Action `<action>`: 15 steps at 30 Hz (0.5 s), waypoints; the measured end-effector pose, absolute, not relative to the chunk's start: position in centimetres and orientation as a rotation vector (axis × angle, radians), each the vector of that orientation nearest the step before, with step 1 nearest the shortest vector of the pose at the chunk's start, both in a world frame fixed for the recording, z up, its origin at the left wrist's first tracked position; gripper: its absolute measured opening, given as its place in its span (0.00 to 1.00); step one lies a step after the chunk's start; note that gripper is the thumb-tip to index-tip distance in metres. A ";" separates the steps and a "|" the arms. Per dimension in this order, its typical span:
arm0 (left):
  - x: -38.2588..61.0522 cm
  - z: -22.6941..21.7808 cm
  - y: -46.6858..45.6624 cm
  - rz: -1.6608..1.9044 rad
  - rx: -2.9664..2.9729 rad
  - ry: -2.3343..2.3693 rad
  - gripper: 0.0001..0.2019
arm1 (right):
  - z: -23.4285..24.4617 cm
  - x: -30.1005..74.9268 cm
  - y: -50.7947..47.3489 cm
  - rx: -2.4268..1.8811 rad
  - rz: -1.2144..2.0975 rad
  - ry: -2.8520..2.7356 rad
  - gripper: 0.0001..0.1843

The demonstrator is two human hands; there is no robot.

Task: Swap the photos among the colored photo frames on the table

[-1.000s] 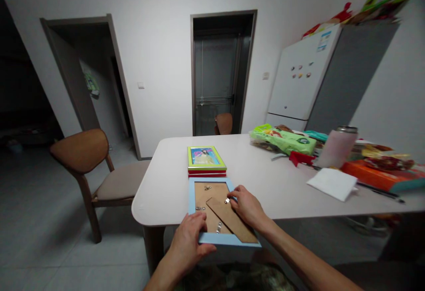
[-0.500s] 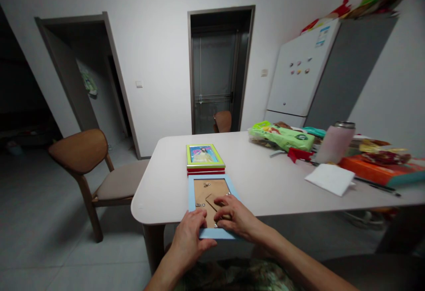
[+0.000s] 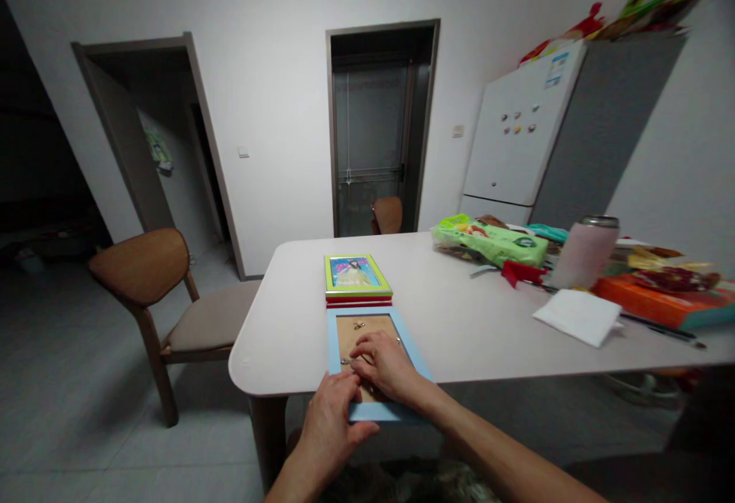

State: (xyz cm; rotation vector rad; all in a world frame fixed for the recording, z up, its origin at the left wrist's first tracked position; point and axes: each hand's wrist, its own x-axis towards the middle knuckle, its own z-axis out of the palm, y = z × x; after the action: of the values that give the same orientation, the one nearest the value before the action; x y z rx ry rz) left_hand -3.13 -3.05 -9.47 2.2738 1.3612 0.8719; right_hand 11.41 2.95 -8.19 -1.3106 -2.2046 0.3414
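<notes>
A light blue picture frame (image 3: 414, 350) lies face down at the table's near edge, its brown backing board (image 3: 376, 325) showing. Small metal clips, one of them a turn clip (image 3: 359, 325) near the top, sit on the board. My left hand (image 3: 331, 407) grips the frame's lower left corner, thumb along the near edge. Over the board, my right hand (image 3: 386, 365) has its fingers bent and close together, tips by the clip at the left edge; what they hold, if anything, is hidden. Just beyond lies a stack of frames, a green picture frame (image 3: 357, 275) on top.
On the table's right side are a green package (image 3: 499, 243), a pink bottle (image 3: 589, 254), folded white paper (image 3: 577, 317), an orange box (image 3: 643, 300) and pens. A wooden chair (image 3: 141, 262) stands left of the white table (image 3: 276, 319). A fridge (image 3: 520, 132) is at back right.
My right hand has shifted up and left across the backing board, covering the thin bent outline seen before. My left hand keeps its hold on the frame. The view has tilted slightly.
</notes>
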 end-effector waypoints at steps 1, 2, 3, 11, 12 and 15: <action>-3.1 -9.4 -3.1 0.865 2.279 1.375 0.14 | -8.1 10.9 3.3 -1.315 0.328 -2.226 0.10; -3.1 -9.4 -3.1 0.857 2.284 1.384 0.14 | -8.1 10.4 3.6 -1.325 0.311 -2.242 0.10; -3.1 -9.3 -3.1 0.852 2.290 1.387 0.14 | -8.0 10.0 3.8 -1.338 0.289 -2.251 0.09; -3.1 -9.6 -3.1 0.868 2.253 1.349 0.20 | -8.6 10.0 4.6 -1.387 0.260 -2.182 0.11; -3.1 -9.6 -3.1 0.868 2.243 1.344 0.20 | -8.6 10.5 4.6 -1.383 0.272 -2.160 0.12; -3.3 -9.6 -3.0 0.862 2.222 1.340 0.21 | -8.2 12.8 4.4 -1.407 0.254 -2.117 0.13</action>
State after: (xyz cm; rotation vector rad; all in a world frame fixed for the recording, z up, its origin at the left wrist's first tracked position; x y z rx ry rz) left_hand -3.26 -2.98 -9.60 2.2220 1.3405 0.8619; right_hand 12.80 4.39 -8.17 -1.4074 -2.1168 0.2540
